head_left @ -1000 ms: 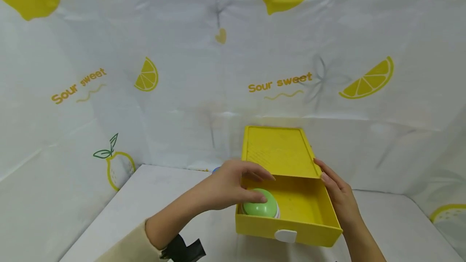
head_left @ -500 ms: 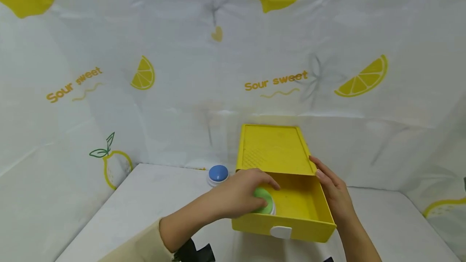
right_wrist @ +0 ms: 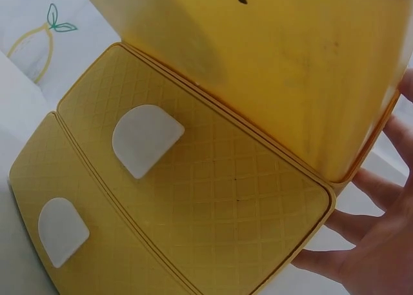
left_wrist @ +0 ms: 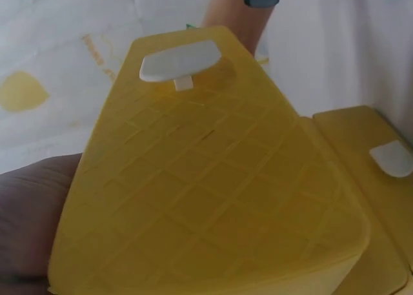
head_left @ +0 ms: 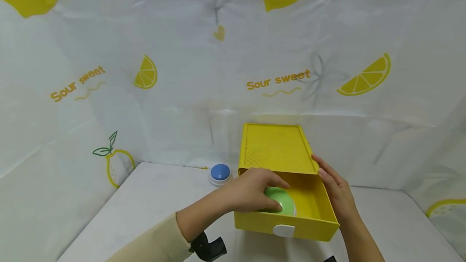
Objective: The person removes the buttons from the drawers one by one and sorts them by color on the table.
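Observation:
My left hand (head_left: 256, 191) reaches over the pulled-out top drawer (head_left: 307, 229) of a small yellow drawer cabinet (head_left: 276, 148). Its thumb and fingers hold a green-domed push-button buzzer (head_left: 285, 201) with a white base, inside the drawer near the front wall. Along the cabinet's right side lies my right hand (head_left: 338, 197). Seen in the right wrist view, the fingers of that right hand (right_wrist: 381, 224) are extended and spread at the side edge. In the left wrist view, the drawer front (left_wrist: 206, 179) covers most of the scene and hides the buzzer.
A blue-domed buzzer (head_left: 220, 173) stands on the white table (head_left: 160, 197), left of the cabinet. Two lower drawers with white handles (right_wrist: 145, 140) are closed. A white lemon-print sheet (head_left: 182, 92) hangs behind the table.
My left hand has moved right along the drawer with the green buzzer. The blue buzzer, mostly hidden a second ago, now shows beside my wrist. My right hand has stayed at the cabinet's side.

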Tool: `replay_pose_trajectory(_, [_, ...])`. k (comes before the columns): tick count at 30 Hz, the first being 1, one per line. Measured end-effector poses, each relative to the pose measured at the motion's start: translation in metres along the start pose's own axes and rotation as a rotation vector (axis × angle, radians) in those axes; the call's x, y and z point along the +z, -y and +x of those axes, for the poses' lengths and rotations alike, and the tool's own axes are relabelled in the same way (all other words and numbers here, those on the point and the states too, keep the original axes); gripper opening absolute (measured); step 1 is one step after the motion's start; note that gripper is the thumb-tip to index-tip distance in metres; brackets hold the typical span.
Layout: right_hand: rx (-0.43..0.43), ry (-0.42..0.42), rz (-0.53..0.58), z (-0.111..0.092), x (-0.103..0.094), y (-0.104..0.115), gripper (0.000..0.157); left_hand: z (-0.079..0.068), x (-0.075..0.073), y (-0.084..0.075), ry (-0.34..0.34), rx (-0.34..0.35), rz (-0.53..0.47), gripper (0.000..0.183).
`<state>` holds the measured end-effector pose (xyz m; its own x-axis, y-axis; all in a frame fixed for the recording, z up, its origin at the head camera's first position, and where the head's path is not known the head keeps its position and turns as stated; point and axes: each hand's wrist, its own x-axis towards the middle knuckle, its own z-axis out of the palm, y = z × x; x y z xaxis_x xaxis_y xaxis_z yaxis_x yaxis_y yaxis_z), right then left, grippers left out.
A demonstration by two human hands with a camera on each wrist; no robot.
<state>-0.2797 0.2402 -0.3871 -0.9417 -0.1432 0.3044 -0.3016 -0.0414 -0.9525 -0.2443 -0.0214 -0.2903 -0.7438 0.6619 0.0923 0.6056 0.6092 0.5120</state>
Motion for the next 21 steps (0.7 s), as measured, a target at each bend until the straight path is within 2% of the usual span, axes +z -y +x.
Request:
replay_pose_trajectory(7, [-0.008, -0.002, 0.006, -0.0003, 0.0012, 0.0007, 0.047, 0.0059, 0.0001, -0.0012, 0.072, -0.024, 0.064, 0.042])
replay_pose_trajectory(11, [0.006, -0.010, -0.018, 0.0009, 0.0010, 0.0020, 0.047, 0.0057, -0.0014, -0.0031, 0.083, -0.055, 0.078, 0.040])
replay_pose_trajectory(16, [0.015, -0.009, -0.018, 0.0005, 0.0003, 0.0006, 0.047, 0.0033, -0.0012, -0.0029, 0.051, -0.083, 0.021, 0.039])
replay_pose_trajectory(21, [0.015, -0.010, -0.024, -0.0005, 0.0003, 0.0009, 0.047, 0.0010, 0.0002, 0.0011, -0.011, -0.039, 0.065, 0.042])
